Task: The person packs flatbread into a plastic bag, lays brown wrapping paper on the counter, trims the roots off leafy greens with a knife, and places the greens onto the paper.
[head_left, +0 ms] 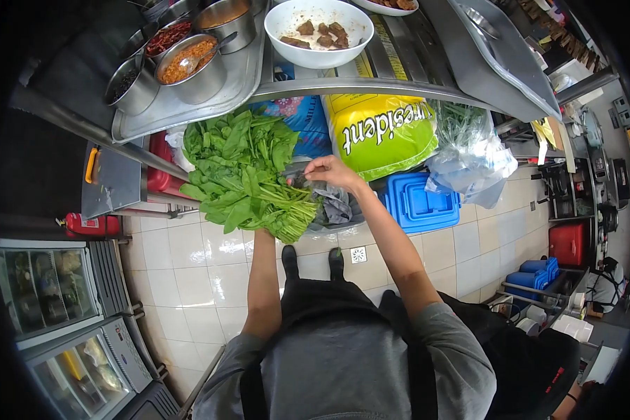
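A large bunch of leafy greens point(248, 164), with its cut stems toward me, rests on my left hand point(264, 236). Leaves and stems hide most of that hand's fingers. Just right of the stems, my right hand point(332, 172) has its thumb and fingertips drawn together. Whatever is between them is too small to make out. Below my right hand is a dark plastic bag point(334, 208) that lines a bin, its inside partly hidden by the greens.
Above is a steel shelf with a white bowl of meat pieces point(287, 43) and a tray point(241, 91) of metal pots. Under it lie a yellow-green sack point(381, 133), a clear bag of greens point(469, 150) and a blue lidded box point(421, 201). Another person point(518, 350) stands at my right.
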The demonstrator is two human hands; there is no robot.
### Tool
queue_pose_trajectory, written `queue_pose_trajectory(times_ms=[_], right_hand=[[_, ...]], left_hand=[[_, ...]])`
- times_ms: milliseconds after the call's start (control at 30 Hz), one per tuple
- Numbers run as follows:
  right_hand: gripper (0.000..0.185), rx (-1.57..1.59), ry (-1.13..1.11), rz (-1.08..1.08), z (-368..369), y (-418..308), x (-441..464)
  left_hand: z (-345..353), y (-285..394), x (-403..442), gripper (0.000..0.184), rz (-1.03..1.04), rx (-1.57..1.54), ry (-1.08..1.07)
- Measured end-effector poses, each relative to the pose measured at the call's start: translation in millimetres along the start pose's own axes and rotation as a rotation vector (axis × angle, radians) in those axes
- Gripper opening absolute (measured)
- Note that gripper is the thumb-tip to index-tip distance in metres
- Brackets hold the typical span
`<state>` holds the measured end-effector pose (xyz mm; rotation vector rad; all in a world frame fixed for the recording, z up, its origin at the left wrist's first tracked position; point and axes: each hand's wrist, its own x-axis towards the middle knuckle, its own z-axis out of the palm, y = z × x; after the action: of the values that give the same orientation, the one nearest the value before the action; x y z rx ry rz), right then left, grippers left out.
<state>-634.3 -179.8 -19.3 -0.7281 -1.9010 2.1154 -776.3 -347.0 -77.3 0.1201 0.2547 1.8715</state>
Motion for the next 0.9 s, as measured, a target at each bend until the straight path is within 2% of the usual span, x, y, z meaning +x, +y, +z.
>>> queue_pose_trajectory(times_ms=[67,100,167,367,467,500,600,733,900], right_hand=[[0.011,0.026,0.079,0.006,-4.2,3.6,-3.4],[0.011,0.007,0.097,0.010,-6.8,5.8,-5.5],[0.011,-0.031,0.133,0.021,-11.4,9.9,-9.1],[0.017,0.198,0.063,-0.015,25.9,-3.8,-16.9],[0.019,0.155,0.110,-0.089,35.6,19.1,2.4],[0.018,0.118,0.173,-0.048,34.0,18.6,2.6],[0.016,0.232,0.201,0.049,21.5,18.5,-7.1],[0.014,0.195,0.205,0.115,16.1,16.8,-25.3],[0.011,0.440,0.334,0.130,5.8,13.0,-37.4]], left_hand=[[6.4,-0.2,-2.7,0.055,0.024,-0.035,0.081],[10.5,-0.2,-3.8,0.055,0.006,-0.161,0.022],[13.4,2.5,-5.3,0.055,0.003,-0.125,-0.009],[23.5,3.0,-7.6,0.056,-0.008,-0.180,0.055],[26.1,3.2,-8.1,0.056,-0.016,-0.146,0.076],[27.9,3.7,-7.1,0.057,-0.018,-0.138,0.081],[33.0,5.0,-1.9,0.058,-0.028,-0.127,0.128],[39.8,3.5,4.5,0.059,-0.029,-0.067,0.182],[7.6,4.8,11.4,0.056,-0.012,0.125,-0.038]])
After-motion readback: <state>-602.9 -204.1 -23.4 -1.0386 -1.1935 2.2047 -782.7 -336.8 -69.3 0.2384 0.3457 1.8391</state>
